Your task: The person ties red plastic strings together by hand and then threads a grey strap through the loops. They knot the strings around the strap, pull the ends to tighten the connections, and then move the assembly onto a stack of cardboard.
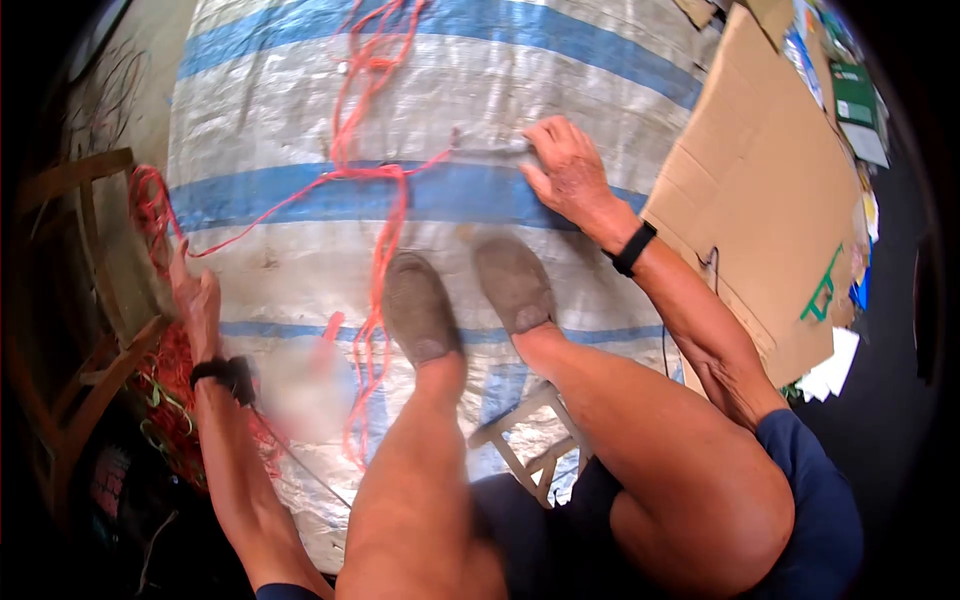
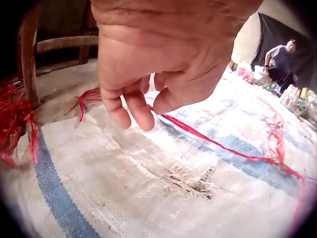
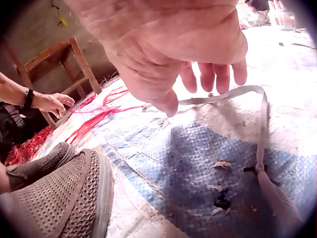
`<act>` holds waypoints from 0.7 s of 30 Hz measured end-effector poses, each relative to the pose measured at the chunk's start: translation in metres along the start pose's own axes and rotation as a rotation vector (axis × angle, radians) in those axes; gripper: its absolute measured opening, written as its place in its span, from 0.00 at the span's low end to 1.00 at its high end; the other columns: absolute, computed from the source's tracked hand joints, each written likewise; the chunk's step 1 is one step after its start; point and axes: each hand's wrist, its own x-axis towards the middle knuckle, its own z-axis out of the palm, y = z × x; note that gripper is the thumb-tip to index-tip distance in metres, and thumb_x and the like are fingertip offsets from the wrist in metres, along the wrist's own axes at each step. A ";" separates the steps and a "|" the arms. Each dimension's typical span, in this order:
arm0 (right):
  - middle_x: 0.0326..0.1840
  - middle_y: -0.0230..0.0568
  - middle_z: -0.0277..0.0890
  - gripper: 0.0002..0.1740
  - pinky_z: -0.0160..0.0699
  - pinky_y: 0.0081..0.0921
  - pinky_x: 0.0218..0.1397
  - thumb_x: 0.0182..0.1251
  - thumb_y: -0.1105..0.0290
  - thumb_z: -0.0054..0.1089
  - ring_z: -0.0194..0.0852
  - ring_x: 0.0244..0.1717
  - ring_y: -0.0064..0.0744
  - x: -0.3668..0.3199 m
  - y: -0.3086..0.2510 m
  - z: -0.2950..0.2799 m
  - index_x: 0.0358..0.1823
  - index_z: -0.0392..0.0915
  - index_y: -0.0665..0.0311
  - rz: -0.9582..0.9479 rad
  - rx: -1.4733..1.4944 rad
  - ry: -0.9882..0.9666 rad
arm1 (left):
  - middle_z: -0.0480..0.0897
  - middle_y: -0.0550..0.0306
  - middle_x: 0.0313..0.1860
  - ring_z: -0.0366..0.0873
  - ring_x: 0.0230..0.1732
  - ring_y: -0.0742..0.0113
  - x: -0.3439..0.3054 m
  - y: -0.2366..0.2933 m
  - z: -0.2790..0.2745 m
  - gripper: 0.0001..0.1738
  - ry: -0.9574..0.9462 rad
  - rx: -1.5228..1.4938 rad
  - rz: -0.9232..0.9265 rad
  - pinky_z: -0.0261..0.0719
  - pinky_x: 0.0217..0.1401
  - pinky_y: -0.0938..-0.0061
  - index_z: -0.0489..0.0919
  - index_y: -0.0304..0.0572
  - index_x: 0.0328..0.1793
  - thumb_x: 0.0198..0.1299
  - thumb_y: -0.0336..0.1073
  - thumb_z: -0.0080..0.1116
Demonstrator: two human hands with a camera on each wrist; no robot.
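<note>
Red plastic string (image 1: 270,212) stretches from the middle of the striped sheet to my left hand (image 1: 197,300). In the left wrist view its red strand (image 2: 198,134) runs in between the thumb and curled fingers, which pinch it. My right hand (image 1: 572,170) is over the sheet, its thumb spread from its fingers. Under it, in the right wrist view, a pale flat strip (image 3: 247,90) passes behind the thumb and below the fingertips, then bends towards a knot (image 3: 259,168). More red strands (image 1: 345,130) run lengthwise over the sheet, crossing the stretched string.
The white and blue woven sheet (image 1: 270,110) covers the floor under both shoes (image 1: 425,300). A wooden frame (image 1: 85,400) and a red string heap (image 1: 170,365) are at left, flattened cardboard (image 1: 760,170) at right. A low stool (image 1: 535,440) stands between the legs. Another person (image 2: 282,64) is far back.
</note>
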 end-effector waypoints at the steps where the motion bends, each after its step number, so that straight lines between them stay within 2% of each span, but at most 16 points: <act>1: 0.47 0.44 0.71 0.21 0.72 0.43 0.54 0.52 0.70 0.71 0.72 0.52 0.48 -0.002 -0.001 -0.007 0.48 0.76 0.62 -0.016 0.047 0.066 | 0.78 0.39 0.66 0.70 0.73 0.48 -0.011 0.003 -0.005 0.34 -0.009 -0.018 0.016 0.64 0.77 0.64 0.72 0.33 0.72 0.54 0.21 0.49; 3: 0.47 0.44 0.72 0.21 0.73 0.44 0.55 0.52 0.71 0.71 0.74 0.52 0.48 -0.011 -0.002 -0.024 0.48 0.77 0.63 -0.038 0.067 0.164 | 0.80 0.48 0.60 0.78 0.59 0.59 -0.033 0.004 -0.015 0.35 0.014 -0.055 0.050 0.75 0.64 0.69 0.69 0.34 0.75 0.56 0.26 0.50; 4: 0.47 0.44 0.72 0.21 0.73 0.44 0.55 0.52 0.71 0.71 0.74 0.52 0.48 -0.020 -0.002 -0.031 0.48 0.77 0.63 -0.024 0.047 0.168 | 0.80 0.48 0.60 0.78 0.59 0.59 -0.046 0.007 -0.023 0.35 0.009 -0.072 0.067 0.75 0.64 0.69 0.69 0.34 0.75 0.56 0.26 0.50; 6: 0.47 0.45 0.74 0.20 0.74 0.44 0.54 0.53 0.71 0.71 0.75 0.51 0.49 -0.038 0.001 -0.040 0.48 0.77 0.63 0.037 0.105 0.095 | 0.79 0.55 0.52 0.78 0.42 0.70 -0.071 0.010 -0.043 0.33 -0.232 -0.289 -0.377 0.78 0.45 0.76 0.68 0.36 0.76 0.62 0.30 0.54; 8: 0.44 0.48 0.75 0.17 0.76 0.44 0.52 0.55 0.70 0.69 0.76 0.48 0.52 -0.065 0.004 -0.053 0.46 0.77 0.64 0.090 0.144 0.118 | 0.77 0.60 0.47 0.73 0.32 0.78 -0.102 -0.018 -0.040 0.30 -0.152 -0.358 -0.277 0.73 0.33 0.80 0.68 0.38 0.75 0.67 0.33 0.56; 10: 0.41 0.50 0.75 0.11 0.76 0.47 0.50 0.58 0.71 0.65 0.76 0.46 0.55 -0.093 0.012 -0.062 0.42 0.78 0.64 0.159 0.167 0.135 | 0.77 0.59 0.49 0.74 0.35 0.76 -0.131 0.030 -0.059 0.29 -0.137 -0.452 -0.370 0.75 0.37 0.78 0.68 0.38 0.75 0.70 0.35 0.57; 11: 0.41 0.51 0.77 0.09 0.77 0.49 0.49 0.61 0.69 0.62 0.77 0.47 0.56 -0.109 0.014 -0.068 0.41 0.79 0.64 0.245 0.212 0.140 | 0.78 0.59 0.52 0.76 0.39 0.75 -0.144 0.056 -0.073 0.29 -0.182 -0.511 -0.497 0.76 0.40 0.78 0.68 0.38 0.74 0.69 0.37 0.58; 12: 0.41 0.51 0.77 0.09 0.77 0.49 0.49 0.61 0.69 0.62 0.77 0.47 0.56 -0.126 0.021 -0.073 0.41 0.79 0.64 0.255 0.204 0.153 | 0.77 0.59 0.52 0.76 0.39 0.75 -0.158 0.085 -0.084 0.28 -0.211 -0.550 -0.519 0.76 0.40 0.78 0.68 0.38 0.74 0.69 0.37 0.58; 14: 0.41 0.48 0.79 0.11 0.79 0.42 0.46 0.62 0.68 0.66 0.80 0.46 0.51 -0.164 0.036 -0.082 0.43 0.79 0.64 0.516 0.277 0.014 | 0.77 0.59 0.51 0.75 0.38 0.75 -0.194 0.158 -0.099 0.28 -0.308 -0.633 -0.438 0.75 0.40 0.77 0.68 0.38 0.73 0.68 0.37 0.58; 15: 0.40 0.48 0.79 0.12 0.79 0.42 0.47 0.60 0.67 0.65 0.80 0.47 0.50 -0.182 0.046 -0.087 0.43 0.79 0.64 0.637 0.274 -0.089 | 0.77 0.58 0.51 0.75 0.38 0.75 -0.214 0.199 -0.106 0.28 -0.364 -0.681 -0.376 0.75 0.40 0.77 0.68 0.38 0.72 0.68 0.37 0.58; 19: 0.42 0.48 0.79 0.13 0.79 0.43 0.49 0.60 0.67 0.64 0.80 0.48 0.51 -0.260 0.075 -0.112 0.45 0.79 0.62 0.599 0.128 0.001 | 0.76 0.58 0.50 0.74 0.37 0.74 -0.277 0.349 -0.126 0.27 -0.614 -0.860 -0.029 0.74 0.39 0.77 0.68 0.38 0.70 0.67 0.36 0.58; 21: 0.45 0.48 0.79 0.13 0.79 0.44 0.52 0.58 0.68 0.64 0.80 0.48 0.52 -0.299 0.084 -0.119 0.45 0.80 0.61 0.752 0.044 -0.012 | 0.76 0.58 0.49 0.74 0.37 0.74 -0.300 0.407 -0.132 0.27 -0.696 -0.930 0.143 0.74 0.39 0.76 0.68 0.38 0.69 0.66 0.36 0.58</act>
